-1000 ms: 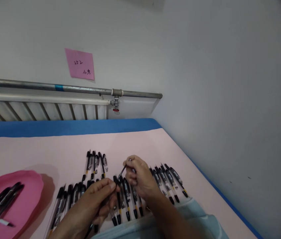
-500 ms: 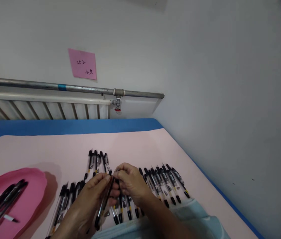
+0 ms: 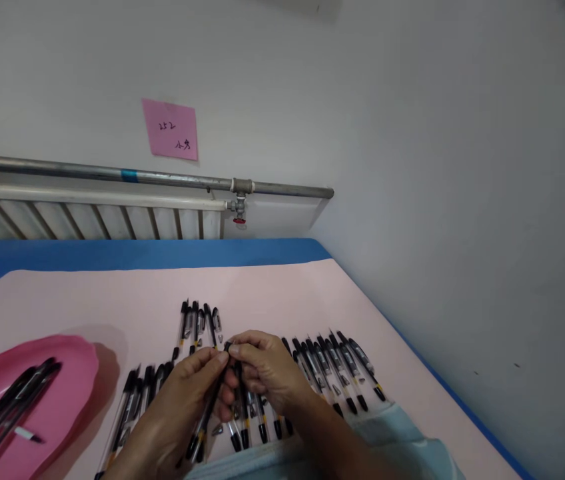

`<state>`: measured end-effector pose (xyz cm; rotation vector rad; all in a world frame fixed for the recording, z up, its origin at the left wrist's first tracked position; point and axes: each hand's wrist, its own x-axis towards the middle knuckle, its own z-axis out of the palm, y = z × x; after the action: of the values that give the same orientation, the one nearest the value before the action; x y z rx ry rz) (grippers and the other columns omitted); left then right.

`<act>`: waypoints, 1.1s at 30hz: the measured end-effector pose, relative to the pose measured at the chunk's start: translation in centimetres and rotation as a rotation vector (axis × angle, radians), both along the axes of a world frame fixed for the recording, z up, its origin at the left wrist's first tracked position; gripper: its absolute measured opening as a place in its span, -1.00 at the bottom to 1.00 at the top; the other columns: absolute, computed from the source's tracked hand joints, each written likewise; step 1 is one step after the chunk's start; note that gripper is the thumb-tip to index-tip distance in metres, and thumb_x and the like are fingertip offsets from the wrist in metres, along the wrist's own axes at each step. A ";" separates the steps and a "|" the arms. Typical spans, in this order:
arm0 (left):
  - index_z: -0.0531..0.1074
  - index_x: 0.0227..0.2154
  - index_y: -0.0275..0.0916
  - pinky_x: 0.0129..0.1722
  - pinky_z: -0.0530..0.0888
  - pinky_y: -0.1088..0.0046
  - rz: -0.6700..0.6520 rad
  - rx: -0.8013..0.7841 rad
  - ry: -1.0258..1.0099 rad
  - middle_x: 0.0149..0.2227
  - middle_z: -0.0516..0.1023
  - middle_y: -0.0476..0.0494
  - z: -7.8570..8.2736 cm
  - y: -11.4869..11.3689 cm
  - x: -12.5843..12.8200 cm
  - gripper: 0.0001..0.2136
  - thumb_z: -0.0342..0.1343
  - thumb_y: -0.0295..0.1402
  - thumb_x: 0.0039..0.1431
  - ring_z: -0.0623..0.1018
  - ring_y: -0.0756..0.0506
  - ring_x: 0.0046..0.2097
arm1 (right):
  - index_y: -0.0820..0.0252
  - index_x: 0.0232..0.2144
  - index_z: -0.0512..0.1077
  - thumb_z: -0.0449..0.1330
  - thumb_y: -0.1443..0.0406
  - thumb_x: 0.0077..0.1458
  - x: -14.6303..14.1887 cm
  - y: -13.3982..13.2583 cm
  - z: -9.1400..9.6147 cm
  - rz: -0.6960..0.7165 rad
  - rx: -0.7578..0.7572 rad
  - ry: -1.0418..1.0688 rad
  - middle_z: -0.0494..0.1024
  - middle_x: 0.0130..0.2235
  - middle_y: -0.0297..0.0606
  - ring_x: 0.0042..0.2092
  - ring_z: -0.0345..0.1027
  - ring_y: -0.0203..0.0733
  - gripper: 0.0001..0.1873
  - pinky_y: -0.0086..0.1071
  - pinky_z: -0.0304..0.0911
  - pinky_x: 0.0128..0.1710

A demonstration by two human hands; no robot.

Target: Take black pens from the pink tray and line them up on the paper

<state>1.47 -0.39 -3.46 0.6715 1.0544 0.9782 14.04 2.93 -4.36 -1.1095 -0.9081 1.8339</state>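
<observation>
My left hand [image 3: 177, 393] is closed around a black-and-clear pen [image 3: 208, 415], which slants with its upper end between thumb and fingers. My right hand [image 3: 267, 370] pinches at that same upper end, its thumb and forefinger touching the pen's tip; whatever small part lies between them is hidden. Beneath and around both hands lie pens with separate black caps and small metal tips. One row of pens [image 3: 335, 373] is to the right of my right hand, another group [image 3: 135, 400] beside my left forearm, and a smaller group [image 3: 197, 327] beyond the hands.
A pink scalloped tray [image 3: 75, 373] at the left holds several black pens [image 3: 17, 400]. Pale pink sheeting [image 3: 112, 293] covers the blue-edged table. Light blue cloth [image 3: 392, 440] lies at the near edge. Behind stand a radiator [image 3: 92, 217] and pipe; a wall rises at the right.
My right hand has moved slightly left, bringing its fingertips from just beside the pen's upper end onto it. The left hand still holds the pen. The view has shifted a little.
</observation>
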 end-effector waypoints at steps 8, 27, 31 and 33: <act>0.39 -0.53 -0.30 -0.62 0.39 0.54 -0.008 -0.007 -0.086 -0.59 0.42 0.00 -0.5 0.1 0.1 -0.77 0.23 -0.22 -0.12 0.39 0.06 -0.59 | 0.29 -0.48 0.40 0.32 0.25 -0.26 -0.1 -0.2 0.4 0.035 -0.034 0.071 0.22 -0.69 -0.49 -0.70 -0.04 -0.54 -0.74 -0.57 -0.32 -0.74; 0.49 -0.40 -0.28 -0.42 0.46 0.47 0.322 0.008 0.113 -0.46 0.55 -0.10 -0.1 2.0 -4.5 -0.68 0.23 -0.13 -0.18 0.51 -0.03 -0.43 | 0.29 -0.56 0.31 0.30 0.28 -0.28 2.4 12.7 -2.8 0.045 0.085 -0.226 0.16 -0.70 -0.52 -0.72 -0.16 -0.57 -0.75 -0.62 -0.32 -0.77; 0.49 -0.41 -0.28 -0.41 0.45 0.49 0.315 0.011 0.129 -0.45 0.55 -0.10 0.1 1.9 -4.8 -0.68 0.23 -0.14 -0.18 0.51 -0.02 -0.40 | 0.28 -0.60 0.31 0.27 0.29 -0.23 1.2 13.2 -3.8 0.069 0.105 -0.328 0.19 -0.72 -0.49 -0.74 -0.14 -0.54 -0.80 -0.59 -0.32 -0.79; 0.49 -0.41 -0.27 -0.40 0.45 0.50 0.306 0.016 0.131 -0.45 0.55 -0.10 0.3 1.9 -4.8 -0.69 0.23 -0.14 -0.17 0.51 -0.03 -0.39 | 0.27 -0.60 0.31 0.26 0.29 -0.21 0.6 13.5 -4.1 0.058 0.118 -0.373 0.20 -0.73 -0.48 -0.75 -0.13 -0.53 -0.81 -0.58 -0.31 -0.80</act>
<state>-3.33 1.55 -3.17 0.6032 1.2919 1.2194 14.61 16.39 -8.49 -1.3878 -1.2567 1.6205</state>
